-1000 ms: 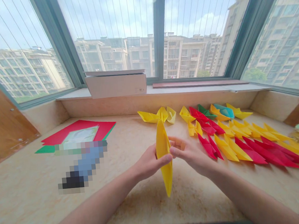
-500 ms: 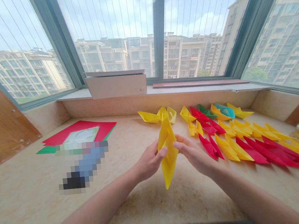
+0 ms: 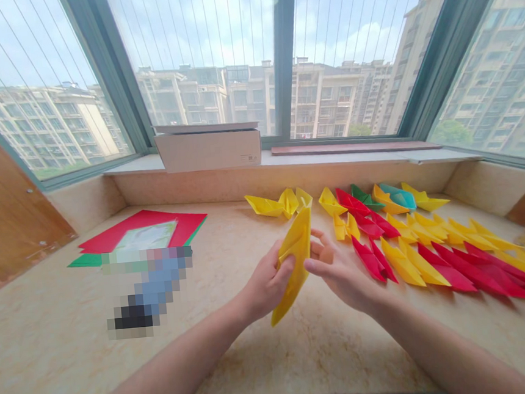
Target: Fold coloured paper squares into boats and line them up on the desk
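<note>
A yellow folded paper boat (image 3: 296, 243) is held up above the counter, tilted with its upper tip leaning right. My left hand (image 3: 267, 279) grips its left side, the thumb pressed on the near face and the other fingers hidden behind. At its right edge is my right hand (image 3: 340, 270), fingers apart and slightly curled; the thumb tip is at the paper's edge, and whether it touches I cannot tell. Just beyond the held boat stand several yellow paper boats (image 3: 263, 205).
Rows of red paper boats (image 3: 452, 266), yellow, green and blue ones cover the right side of the stone counter (image 3: 241, 370). Red paper sheets (image 3: 109, 235) and a pixelated object (image 3: 160, 285) lie at left. A white box (image 3: 207, 151) rests on the window sill.
The yellow boat has turned, its lower tip swinging left and its upper tip right. My right hand's fingers have come away from behind it and spread. The view has shifted slightly.
</note>
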Action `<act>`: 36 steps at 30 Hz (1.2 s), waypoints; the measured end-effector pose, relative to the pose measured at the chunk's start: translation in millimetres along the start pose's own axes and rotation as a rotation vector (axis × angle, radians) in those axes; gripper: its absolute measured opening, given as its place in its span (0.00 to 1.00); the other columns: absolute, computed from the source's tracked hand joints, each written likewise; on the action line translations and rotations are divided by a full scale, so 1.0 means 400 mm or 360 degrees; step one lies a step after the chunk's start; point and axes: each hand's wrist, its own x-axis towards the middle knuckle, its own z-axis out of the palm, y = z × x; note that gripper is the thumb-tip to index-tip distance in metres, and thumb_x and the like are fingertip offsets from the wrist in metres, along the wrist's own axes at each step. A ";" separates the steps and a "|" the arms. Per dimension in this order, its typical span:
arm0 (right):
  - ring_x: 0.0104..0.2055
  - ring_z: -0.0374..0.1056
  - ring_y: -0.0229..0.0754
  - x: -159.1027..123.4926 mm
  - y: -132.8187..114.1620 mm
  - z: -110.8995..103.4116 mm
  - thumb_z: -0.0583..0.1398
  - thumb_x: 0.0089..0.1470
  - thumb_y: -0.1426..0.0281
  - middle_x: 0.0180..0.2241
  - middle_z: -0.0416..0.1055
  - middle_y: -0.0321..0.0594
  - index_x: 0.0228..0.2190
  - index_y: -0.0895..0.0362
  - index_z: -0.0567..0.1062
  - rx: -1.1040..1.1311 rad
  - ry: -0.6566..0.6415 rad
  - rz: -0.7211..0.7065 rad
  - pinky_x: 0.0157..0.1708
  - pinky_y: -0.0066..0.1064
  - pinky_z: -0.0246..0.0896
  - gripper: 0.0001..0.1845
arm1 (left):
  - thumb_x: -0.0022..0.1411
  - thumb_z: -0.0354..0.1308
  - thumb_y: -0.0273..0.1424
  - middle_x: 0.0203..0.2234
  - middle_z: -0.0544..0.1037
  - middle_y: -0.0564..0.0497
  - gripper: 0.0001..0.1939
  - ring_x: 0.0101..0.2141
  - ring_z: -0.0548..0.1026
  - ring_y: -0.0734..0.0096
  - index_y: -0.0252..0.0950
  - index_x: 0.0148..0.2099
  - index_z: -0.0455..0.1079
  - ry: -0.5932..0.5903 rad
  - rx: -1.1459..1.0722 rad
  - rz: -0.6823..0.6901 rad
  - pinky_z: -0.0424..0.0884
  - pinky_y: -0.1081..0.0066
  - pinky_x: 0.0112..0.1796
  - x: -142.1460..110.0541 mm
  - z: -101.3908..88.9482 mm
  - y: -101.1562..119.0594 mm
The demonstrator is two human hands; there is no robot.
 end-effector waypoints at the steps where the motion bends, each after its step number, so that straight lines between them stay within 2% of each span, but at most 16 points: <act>1: 0.47 0.71 0.49 0.000 -0.001 -0.001 0.69 0.51 0.59 0.47 0.72 0.44 0.56 0.49 0.60 -0.0001 -0.0025 0.0009 0.49 0.43 0.64 0.36 | 0.70 0.51 0.42 0.55 0.73 0.41 0.26 0.53 0.72 0.51 0.36 0.65 0.62 -0.0003 -0.0027 0.0008 0.68 0.60 0.51 0.001 0.001 0.000; 6: 0.50 0.70 0.50 0.001 -0.001 -0.004 0.69 0.51 0.59 0.51 0.72 0.46 0.53 0.50 0.63 -0.0020 -0.0090 0.0000 0.50 0.43 0.64 0.33 | 0.71 0.51 0.40 0.57 0.72 0.41 0.25 0.55 0.71 0.51 0.36 0.65 0.62 -0.0070 -0.0056 0.0063 0.66 0.59 0.55 0.004 0.001 0.003; 12: 0.55 0.66 0.51 0.000 -0.004 -0.002 0.71 0.49 0.58 0.53 0.70 0.47 0.54 0.50 0.64 -0.0002 -0.0108 -0.0061 0.53 0.42 0.63 0.35 | 0.70 0.51 0.40 0.58 0.71 0.42 0.24 0.56 0.70 0.51 0.38 0.65 0.63 -0.0086 0.0024 0.0125 0.63 0.58 0.57 0.002 -0.003 0.002; 15: 0.56 0.65 0.52 -0.001 -0.011 -0.012 0.70 0.49 0.53 0.53 0.69 0.47 0.53 0.51 0.68 -0.0050 -0.0201 -0.0039 0.54 0.43 0.61 0.34 | 0.71 0.50 0.41 0.57 0.72 0.42 0.25 0.54 0.71 0.52 0.39 0.66 0.62 -0.0052 0.0089 0.0141 0.65 0.59 0.55 -0.002 -0.007 -0.001; 19: 0.50 0.67 0.50 -0.001 -0.009 -0.030 0.64 0.54 0.48 0.48 0.72 0.46 0.52 0.53 0.71 -0.0139 -0.0246 0.0050 0.50 0.42 0.63 0.30 | 0.70 0.51 0.43 0.53 0.74 0.42 0.26 0.51 0.72 0.53 0.40 0.66 0.62 -0.0046 0.0118 0.0096 0.68 0.60 0.50 -0.008 -0.007 0.007; 22: 0.44 0.67 0.46 0.001 -0.005 -0.035 0.64 0.55 0.49 0.44 0.73 0.44 0.48 0.54 0.73 -0.0162 -0.0200 0.0068 0.45 0.38 0.64 0.27 | 0.69 0.53 0.43 0.48 0.76 0.43 0.26 0.46 0.74 0.56 0.40 0.65 0.63 -0.0014 0.0078 0.0081 0.71 0.63 0.46 -0.010 -0.005 0.016; 26: 0.35 0.63 0.41 0.001 -0.004 -0.031 0.66 0.54 0.52 0.34 0.70 0.39 0.42 0.55 0.74 -0.0069 -0.0171 0.0089 0.39 0.33 0.62 0.22 | 0.70 0.52 0.43 0.41 0.77 0.45 0.28 0.37 0.75 0.65 0.38 0.66 0.58 -0.0046 -0.0078 0.0054 0.72 0.67 0.38 -0.009 0.000 0.016; 29: 0.32 0.61 0.39 0.001 -0.001 -0.030 0.66 0.56 0.54 0.31 0.67 0.36 0.44 0.54 0.74 0.0054 -0.0203 0.0116 0.37 0.31 0.59 0.21 | 0.70 0.52 0.44 0.37 0.77 0.46 0.29 0.31 0.75 0.69 0.37 0.67 0.55 -0.0104 -0.0203 0.0023 0.71 0.69 0.34 -0.010 0.005 0.009; 32: 0.31 0.60 0.39 0.001 0.005 -0.035 0.65 0.56 0.54 0.28 0.66 0.35 0.44 0.54 0.75 0.0047 -0.0241 0.0142 0.35 0.30 0.58 0.21 | 0.70 0.52 0.45 0.37 0.78 0.45 0.30 0.29 0.75 0.70 0.37 0.67 0.54 -0.0159 -0.0286 0.0047 0.71 0.70 0.32 -0.012 0.007 0.004; 36: 0.31 0.59 0.38 -0.004 0.013 -0.046 0.65 0.56 0.54 0.27 0.66 0.34 0.41 0.55 0.77 -0.0027 -0.0281 0.0114 0.36 0.30 0.57 0.19 | 0.68 0.55 0.44 0.42 0.78 0.44 0.28 0.34 0.77 0.66 0.39 0.64 0.58 -0.0177 -0.0274 0.0065 0.72 0.70 0.34 -0.016 0.004 0.003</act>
